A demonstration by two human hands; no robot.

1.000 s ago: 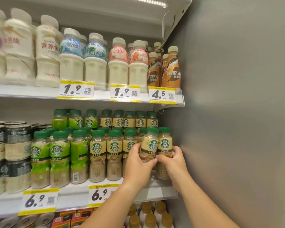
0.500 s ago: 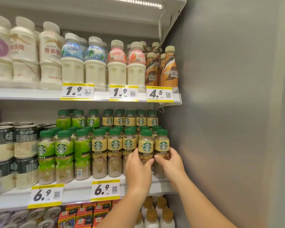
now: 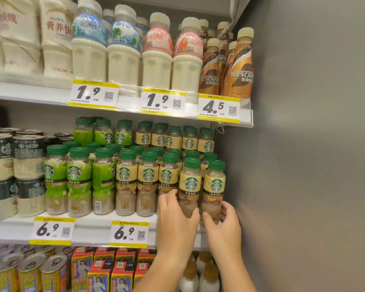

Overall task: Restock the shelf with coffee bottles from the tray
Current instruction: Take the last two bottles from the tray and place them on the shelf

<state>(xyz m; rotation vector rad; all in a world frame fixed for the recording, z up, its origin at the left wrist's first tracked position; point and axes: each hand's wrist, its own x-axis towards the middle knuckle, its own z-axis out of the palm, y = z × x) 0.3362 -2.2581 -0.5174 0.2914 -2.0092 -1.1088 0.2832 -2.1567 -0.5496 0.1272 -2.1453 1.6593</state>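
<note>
Two cream-labelled coffee bottles with green caps stand at the right end of the middle shelf (image 3: 93, 228). My left hand (image 3: 175, 216) wraps the lower part of the left one (image 3: 190, 182). My right hand (image 3: 222, 222) holds the base of the right one (image 3: 215, 182), close to the grey side wall. Both bottles stand upright, slightly in front of the row of matching cream bottles (image 3: 148, 178). The tray is out of view.
Green-labelled bottles (image 3: 78, 178) and dark cans (image 3: 27, 157) fill the shelf's left part. White milk bottles (image 3: 122, 55) and Nescafe bottles (image 3: 238, 66) stand on the shelf above. Cans and cartons (image 3: 105, 272) sit below. The grey wall (image 3: 303, 144) bounds the right.
The view has come closer to the shelf. Both hands have slid lower on the two front right bottles, which stand upright at the shelf's right end.
</note>
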